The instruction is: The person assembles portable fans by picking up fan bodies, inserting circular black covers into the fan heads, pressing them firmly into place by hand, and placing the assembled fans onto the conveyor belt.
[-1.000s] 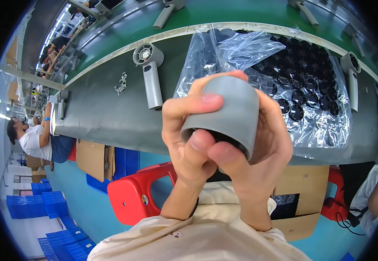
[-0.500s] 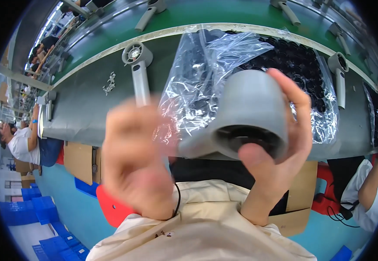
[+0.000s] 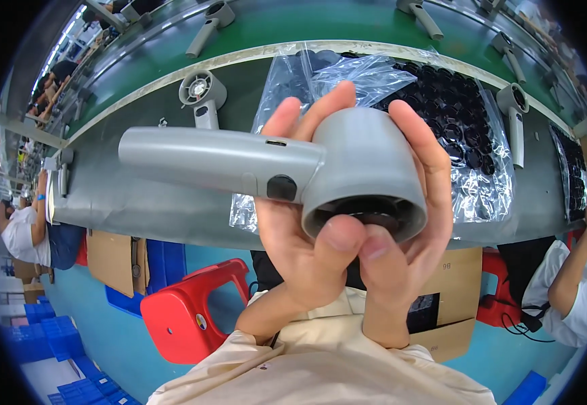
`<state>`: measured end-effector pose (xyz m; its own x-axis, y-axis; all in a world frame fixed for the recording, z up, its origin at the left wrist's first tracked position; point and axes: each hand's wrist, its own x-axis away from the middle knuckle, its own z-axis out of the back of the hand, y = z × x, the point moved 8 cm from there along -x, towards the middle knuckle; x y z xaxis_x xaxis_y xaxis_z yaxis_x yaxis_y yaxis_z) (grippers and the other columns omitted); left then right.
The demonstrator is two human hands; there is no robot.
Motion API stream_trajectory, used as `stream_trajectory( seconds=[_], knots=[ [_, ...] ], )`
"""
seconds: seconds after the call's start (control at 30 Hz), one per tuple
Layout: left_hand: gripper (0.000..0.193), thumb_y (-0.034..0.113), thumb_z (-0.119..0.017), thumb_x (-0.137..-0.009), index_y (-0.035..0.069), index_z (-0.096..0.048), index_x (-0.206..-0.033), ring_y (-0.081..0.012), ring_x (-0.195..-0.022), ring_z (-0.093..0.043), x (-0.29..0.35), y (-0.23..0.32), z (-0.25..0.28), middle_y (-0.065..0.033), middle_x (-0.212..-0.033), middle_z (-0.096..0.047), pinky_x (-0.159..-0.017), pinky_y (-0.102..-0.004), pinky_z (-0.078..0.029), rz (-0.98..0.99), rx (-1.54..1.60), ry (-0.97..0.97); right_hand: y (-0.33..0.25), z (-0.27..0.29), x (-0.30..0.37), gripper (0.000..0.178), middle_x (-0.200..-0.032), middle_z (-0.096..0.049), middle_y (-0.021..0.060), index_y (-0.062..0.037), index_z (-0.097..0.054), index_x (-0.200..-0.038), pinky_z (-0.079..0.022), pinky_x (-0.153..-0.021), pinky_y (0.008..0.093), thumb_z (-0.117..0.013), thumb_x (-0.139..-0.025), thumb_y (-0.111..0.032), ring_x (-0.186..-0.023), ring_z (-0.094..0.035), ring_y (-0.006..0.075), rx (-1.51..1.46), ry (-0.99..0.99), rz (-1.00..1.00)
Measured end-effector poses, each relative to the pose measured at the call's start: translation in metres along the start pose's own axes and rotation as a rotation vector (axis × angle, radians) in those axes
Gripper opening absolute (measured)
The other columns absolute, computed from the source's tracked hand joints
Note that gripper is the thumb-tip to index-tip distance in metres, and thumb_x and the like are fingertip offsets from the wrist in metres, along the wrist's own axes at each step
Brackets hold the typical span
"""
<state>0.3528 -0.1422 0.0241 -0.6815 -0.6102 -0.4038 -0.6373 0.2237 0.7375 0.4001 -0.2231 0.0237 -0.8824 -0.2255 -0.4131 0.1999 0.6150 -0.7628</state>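
Close in front of me is a grey handheld fan (image 3: 364,152), its handle (image 3: 199,158) pointing left and its round opening turned toward me. My left hand (image 3: 293,250) wraps the side of the head where the handle joins, fingers behind it. From the other side my right hand (image 3: 425,196) grips the same head. Both thumbs meet at the lower rim and press on a dark round part inside the opening. Behind the fan lies a clear plastic bag (image 3: 493,196) with many black round parts (image 3: 455,108) on it.
Another grey fan (image 3: 202,91) lies on the dark bench at the left, and one (image 3: 515,115) at the right. Beyond the bench edge, more fans sit on a green conveyor (image 3: 327,23). A red stool (image 3: 185,310) and cardboard boxes (image 3: 114,260) stand below; co-workers sit at both sides.
My left hand has swung in from the left and now clasps the fan head beside my right hand. Both thumbs have come together at the opening.
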Motion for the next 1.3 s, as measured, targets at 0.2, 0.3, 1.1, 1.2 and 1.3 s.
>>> stream_trajectory(
  seconds=[0.2,0.3,1.1,1.2,1.3],
  knots=[
    [0.072,0.039,-0.072,-0.075,0.004,-0.038,-0.128,-0.0288,-0.112,-0.048,-0.007,-0.01,0.012,-0.0287,-0.128,-0.043,-0.091,-0.0376,-0.041,-0.093,0.018,0.004,0.009,0.005,0.003,0.087,-0.114,-0.054,0.014,0.0073,-0.039,-0.128,-0.042,-0.088,0.0277,-0.074,-0.069,-0.046,-0.102,-0.054,0.0186,0.031,-0.006,-0.119],
    [0.066,0.036,-0.073,-0.075,0.004,-0.041,-0.123,-0.0287,-0.11,-0.049,-0.004,-0.012,0.016,-0.0282,-0.126,-0.044,-0.09,-0.037,-0.042,-0.2,-0.012,0.04,0.011,0.008,0.004,0.083,-0.113,-0.054,0.0135,0.0066,-0.043,-0.125,-0.042,-0.087,0.028,-0.071,-0.072,-0.051,-0.101,-0.054,0.0187,0.129,-0.017,-0.053],
    [0.062,0.048,-0.047,-0.09,-0.002,-0.037,-0.125,-0.0398,-0.112,-0.05,0.008,0.039,0.019,-0.0335,-0.122,-0.046,-0.093,-0.0422,-0.043,-0.475,-0.679,-0.298,0.01,-0.004,0.011,0.095,-0.118,-0.053,0.0204,0.0092,-0.034,-0.13,-0.044,-0.09,0.0308,-0.07,-0.07,-0.055,-0.106,-0.055,0.0244,0.077,-0.056,-0.015],
    [0.065,0.049,-0.045,-0.09,-0.002,-0.034,-0.129,-0.0378,-0.114,-0.05,0.015,0.033,0.013,-0.0348,-0.125,-0.044,-0.097,-0.0423,-0.04,-0.518,-0.593,-0.312,0.015,-0.015,0.014,0.084,-0.118,-0.052,0.02,0.0095,-0.034,-0.131,-0.044,-0.088,0.032,-0.05,-0.083,-0.058,-0.105,-0.054,0.0233,0.084,-0.113,-0.03],
    [0.064,0.047,-0.035,-0.092,-0.002,-0.031,-0.133,-0.0369,-0.116,-0.048,0.012,0.034,0.028,-0.0355,-0.125,-0.043,-0.098,-0.0413,-0.04,-0.329,-0.528,-0.014,0.014,-0.021,0.014,0.078,-0.121,-0.05,0.0208,0.0108,-0.031,-0.134,-0.043,-0.088,0.0322,-0.047,-0.087,-0.05,-0.104,-0.053,0.0232,0.138,-0.185,0.032]
  ],
)
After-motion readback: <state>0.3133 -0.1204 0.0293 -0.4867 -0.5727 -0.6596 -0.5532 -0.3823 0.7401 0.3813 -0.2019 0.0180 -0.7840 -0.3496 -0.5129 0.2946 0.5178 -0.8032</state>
